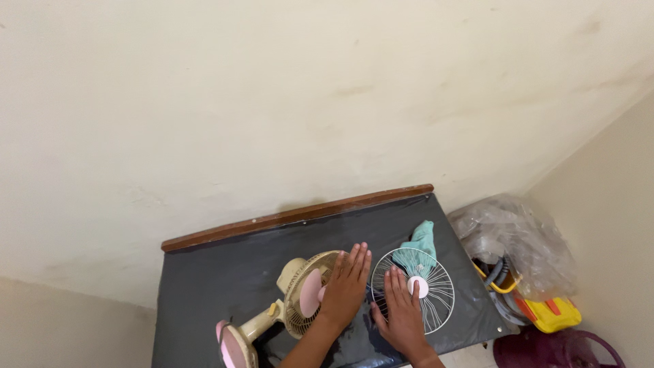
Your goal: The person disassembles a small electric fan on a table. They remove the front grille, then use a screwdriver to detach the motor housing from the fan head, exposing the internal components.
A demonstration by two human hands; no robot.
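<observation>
Resting flat and open at lower centre, the right hand (402,310) is pressing the wire grille (413,289); the left hand (346,286) is lying open-fingered, gripping nothing, on the fan (306,293). Grille is probably light, springy; its rim is offering the best hold.

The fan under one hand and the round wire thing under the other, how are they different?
The fan is cream with pink blades and a stand; the wire grille is white, bare and see-through. The fan lies tipped over; the grille lies flat. Left hand touches the fan, right hand the grille. Both are round.
</observation>
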